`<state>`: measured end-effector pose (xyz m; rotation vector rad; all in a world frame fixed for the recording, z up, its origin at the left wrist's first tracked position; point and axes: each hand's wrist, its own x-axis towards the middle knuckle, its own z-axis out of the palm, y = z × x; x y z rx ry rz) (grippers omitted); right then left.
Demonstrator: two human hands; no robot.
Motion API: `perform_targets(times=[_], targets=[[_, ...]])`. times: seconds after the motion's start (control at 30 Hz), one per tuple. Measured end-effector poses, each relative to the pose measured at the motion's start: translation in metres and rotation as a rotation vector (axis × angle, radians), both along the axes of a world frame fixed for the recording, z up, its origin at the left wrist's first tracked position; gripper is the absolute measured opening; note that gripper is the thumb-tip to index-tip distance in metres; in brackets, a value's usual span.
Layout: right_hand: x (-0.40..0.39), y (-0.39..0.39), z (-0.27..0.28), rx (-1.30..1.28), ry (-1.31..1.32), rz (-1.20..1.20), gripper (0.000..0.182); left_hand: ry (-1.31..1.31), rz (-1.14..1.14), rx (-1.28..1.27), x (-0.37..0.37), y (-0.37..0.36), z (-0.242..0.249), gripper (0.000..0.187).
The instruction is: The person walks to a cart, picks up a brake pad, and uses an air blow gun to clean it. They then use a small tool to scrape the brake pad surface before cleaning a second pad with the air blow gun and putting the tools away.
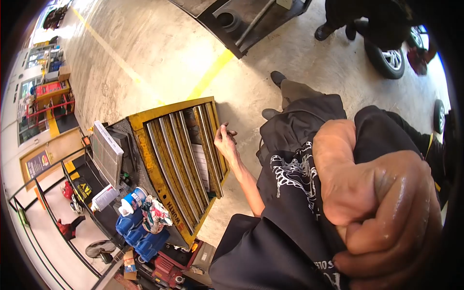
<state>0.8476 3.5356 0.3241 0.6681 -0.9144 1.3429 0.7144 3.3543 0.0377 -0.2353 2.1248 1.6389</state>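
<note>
My left hand (pixel 226 139) is at the outer edge of a yellow tool cabinet (pixel 137 140), overlapping its front drawer in this view. Its fingers are loosely bent and apart, with dark smudges on the tips, and nothing shows in them. White paper (pixel 200 166) lies in the drawer beside it. Close to the camera, my right hand (pixel 386 217) is raised in front of my dark shirt (pixel 290 208). Its fingers are curled into a fist with a wet sheen on the skin, and I cannot tell what is inside it.
On the cabinet top are a pleated filter (pixel 107 153), a white-and-blue tub (pixel 133 199), blue cases (pixel 129 226) and a crumpled patterned cloth (pixel 155 215). A dark cart (pixel 241 29) stands ahead. At upper right another person's boot (pixel 323 32) is near a wheel (pixel 386 60).
</note>
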Motion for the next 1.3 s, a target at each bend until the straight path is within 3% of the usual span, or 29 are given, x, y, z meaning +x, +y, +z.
perform_targets(times=[0.27,0.33,0.53,0.67,0.8,0.87,0.93,1.0,1.1,1.3], targets=[[-0.031,0.015,0.003,0.068,0.111,0.158,0.011,0.035,-0.017,-0.047,0.005,-0.005,-0.005,0.029],[-0.02,0.008,0.002,-0.012,-0.087,0.099,0.022,0.031,-0.016,-0.093,0.005,-0.002,-0.001,0.029],[-0.036,0.023,-0.004,0.406,-0.037,0.283,0.017,0.047,-0.022,0.049,0.0,0.001,0.0,0.028],[-0.062,0.021,-0.021,0.596,-0.509,0.498,0.022,0.111,-0.118,0.163,-0.009,-0.002,-0.001,0.03],[-0.047,0.033,-0.003,0.484,-0.734,0.562,0.016,0.059,-0.098,0.234,-0.001,0.003,0.023,0.029],[-0.052,0.031,0.003,0.48,-0.916,0.397,0.012,0.11,-0.141,0.142,0.003,-0.005,0.021,0.029],[-0.063,0.014,0.012,0.897,-0.999,-0.284,0.013,0.2,-0.233,-0.021,0.01,-0.014,0.032,0.03],[-0.07,-0.006,0.021,1.015,-1.112,-0.357,0.021,0.277,-0.218,-0.074,0.02,-0.017,0.043,0.031],[-0.06,-0.046,0.022,1.1,-1.069,-0.367,0.027,0.296,-0.152,-0.063,0.041,-0.04,0.068,0.032],[-0.023,-0.038,0.043,1.27,-1.004,-0.1,0.025,0.227,0.209,-0.057,0.118,-0.042,0.094,0.032]])
